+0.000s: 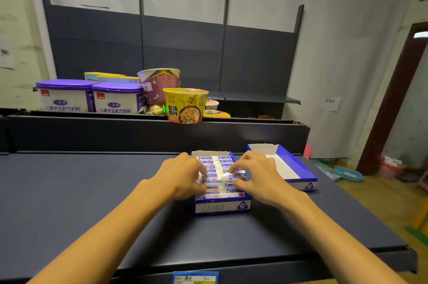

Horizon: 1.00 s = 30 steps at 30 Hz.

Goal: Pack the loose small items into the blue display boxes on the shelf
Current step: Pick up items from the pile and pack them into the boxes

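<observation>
A blue display box (pixel 220 207) stands on the dark shelf (pixel 81 191), filled with two rows of small white erasers in blue sleeves (pixel 223 158). My left hand (pixel 183 175) reaches over the box's left side and its curled fingers hold a white eraser (pixel 210 183). My right hand (pixel 259 175) comes over the right side and pinches another eraser (pixel 234 176) between thumb and fingers, slightly above the rows. A second blue display box (pixel 301 172) sits to the right, its white inside showing nothing in it.
On the upper shelf stand two purple-lidded milk powder tubs (pixel 92 96), a purple noodle cup (pixel 159 84) and a yellow noodle cup (pixel 185 105). The shelf's front edge (pixel 254 263) runs close to me, with a price tag (pixel 195 278). Floor clutter lies at right.
</observation>
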Tool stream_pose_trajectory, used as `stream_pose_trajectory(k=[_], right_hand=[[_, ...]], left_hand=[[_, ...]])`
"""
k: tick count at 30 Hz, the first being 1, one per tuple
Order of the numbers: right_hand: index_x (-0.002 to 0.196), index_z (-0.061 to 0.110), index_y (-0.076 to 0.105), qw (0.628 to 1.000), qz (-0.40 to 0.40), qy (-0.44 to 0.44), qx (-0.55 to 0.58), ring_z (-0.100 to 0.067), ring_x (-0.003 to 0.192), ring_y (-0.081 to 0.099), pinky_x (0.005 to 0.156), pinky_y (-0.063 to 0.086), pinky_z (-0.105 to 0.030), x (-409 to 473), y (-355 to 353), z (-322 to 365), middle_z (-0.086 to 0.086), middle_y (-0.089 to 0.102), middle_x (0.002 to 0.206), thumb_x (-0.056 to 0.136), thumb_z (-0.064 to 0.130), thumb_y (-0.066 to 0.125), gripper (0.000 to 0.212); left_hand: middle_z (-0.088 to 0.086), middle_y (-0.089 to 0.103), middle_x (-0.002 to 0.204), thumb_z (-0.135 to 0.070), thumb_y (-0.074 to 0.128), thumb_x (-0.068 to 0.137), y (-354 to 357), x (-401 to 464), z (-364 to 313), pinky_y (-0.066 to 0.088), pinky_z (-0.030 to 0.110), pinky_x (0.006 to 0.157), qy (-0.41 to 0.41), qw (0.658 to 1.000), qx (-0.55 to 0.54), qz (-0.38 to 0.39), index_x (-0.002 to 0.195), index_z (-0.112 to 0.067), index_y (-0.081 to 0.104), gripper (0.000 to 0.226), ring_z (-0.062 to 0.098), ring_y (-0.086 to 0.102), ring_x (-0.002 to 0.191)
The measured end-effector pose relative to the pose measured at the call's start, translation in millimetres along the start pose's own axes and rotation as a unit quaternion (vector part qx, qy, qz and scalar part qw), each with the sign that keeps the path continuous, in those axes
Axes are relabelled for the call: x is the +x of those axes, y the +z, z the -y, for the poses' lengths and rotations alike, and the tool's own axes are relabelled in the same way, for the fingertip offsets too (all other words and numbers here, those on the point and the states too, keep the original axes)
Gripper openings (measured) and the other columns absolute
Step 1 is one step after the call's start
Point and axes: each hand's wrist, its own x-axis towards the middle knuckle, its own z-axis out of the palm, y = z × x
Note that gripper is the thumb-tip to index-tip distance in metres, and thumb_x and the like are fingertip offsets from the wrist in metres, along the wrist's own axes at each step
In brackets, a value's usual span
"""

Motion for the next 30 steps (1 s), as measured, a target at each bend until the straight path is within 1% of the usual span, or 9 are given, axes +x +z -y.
stream_pose_trajectory(k=[2,5,9,13,16,18,21,25,30], right_hand=[[0.121,0.031,0.060,1.000,0.007,-0.003,-0.013,-0.011,0.123,0.040,0.099,0.035,-0.031,3.2,1.5,1.4,0.006,0.047,0.135,0.088,0.041,0.064,0.035],[0.121,0.032,0.059,0.999,0.023,-0.011,-0.033,-0.012,0.123,0.039,0.098,0.033,-0.031,7.0,4.5,1.8,0.006,0.047,0.135,0.088,0.043,0.063,0.035],[0.121,0.032,0.058,0.999,0.038,-0.015,-0.033,-0.012,0.124,0.038,0.097,0.030,-0.031,8.6,8.7,0.9,0.006,0.048,0.136,0.088,0.043,0.063,0.036],[0.121,0.032,0.059,0.998,0.043,-0.020,-0.038,-0.013,0.123,0.039,0.096,0.030,-0.032,9.2,8.5,0.3,0.006,0.049,0.135,0.088,0.044,0.063,0.035],[0.122,0.031,0.059,0.998,0.045,-0.022,-0.031,-0.013,0.124,0.038,0.099,0.030,-0.034,9.2,5.4,0.7,0.006,0.048,0.135,0.087,0.043,0.065,0.037],[0.123,0.032,0.058,0.999,0.031,-0.030,-0.028,-0.013,0.122,0.040,0.098,0.029,-0.033,11.3,2.8,4.6,0.007,0.049,0.134,0.087,0.044,0.064,0.038],[0.122,0.034,0.058,0.998,-0.008,-0.050,-0.021,-0.011,0.116,0.043,0.093,0.030,-0.031,17.2,-0.9,17.3,0.008,0.054,0.126,0.087,0.045,0.061,0.036],[0.122,0.034,0.058,0.994,-0.045,-0.099,0.001,-0.013,0.117,0.043,0.097,0.030,-0.035,27.5,-1.9,44.1,0.008,0.054,0.125,0.090,0.043,0.057,0.034],[0.123,0.032,0.058,0.984,-0.074,-0.155,0.047,-0.013,0.116,0.043,0.097,0.029,-0.036,35.9,10.7,92.9,0.006,0.055,0.123,0.092,0.042,0.054,0.033]], left_hand=[[-0.004,0.058,0.125,-0.046,0.062,0.086,0.2,0.2,1.0,0.047,0.028,0.083,-0.003,1.000,-0.013,-0.012,0.125,-0.028,0.058,0.044,0.014,0.048,0.114],[-0.006,0.061,0.119,-0.047,0.062,0.086,-0.7,-1.1,3.7,0.050,0.030,0.084,-0.006,0.999,-0.027,-0.039,0.122,-0.028,0.059,0.041,0.011,0.049,0.110],[-0.005,0.061,0.119,-0.043,0.062,0.087,-3.2,-5.4,8.8,0.051,0.029,0.083,-0.013,0.997,-0.034,-0.070,0.120,-0.026,0.060,0.037,0.011,0.051,0.109],[-0.006,0.061,0.119,-0.041,0.058,0.090,-4.3,-9.4,13.8,0.049,0.029,0.084,-0.023,0.995,-0.018,-0.097,0.118,-0.027,0.060,0.032,0.010,0.049,0.110],[-0.006,0.061,0.116,-0.040,0.056,0.091,-5.0,-15.2,15.3,0.048,0.026,0.083,-0.032,0.992,-0.014,-0.122,0.118,-0.027,0.061,0.030,0.010,0.050,0.109],[-0.006,0.061,0.115,-0.040,0.055,0.092,-5.3,-21.1,17.0,0.049,0.026,0.083,-0.042,0.990,-0.011,-0.134,0.118,-0.026,0.061,0.030,0.011,0.051,0.109],[-0.007,0.062,0.114,-0.038,0.054,0.092,-4.5,-31.8,22.2,0.049,0.027,0.085,-0.064,0.986,-0.004,-0.154,0.117,-0.027,0.061,0.029,0.011,0.051,0.108],[-0.007,0.061,0.114,-0.039,0.052,0.092,-4.6,-53.5,33.6,0.049,0.030,0.088,-0.099,0.983,0.012,-0.157,0.118,-0.028,0.061,0.029,0.012,0.051,0.110],[-0.008,0.060,0.113,-0.040,0.049,0.092,-8.3,-93.8,54.9,0.047,0.028,0.086,-0.155,0.973,0.043,-0.164,0.117,-0.030,0.060,0.029,0.013,0.050,0.109]])
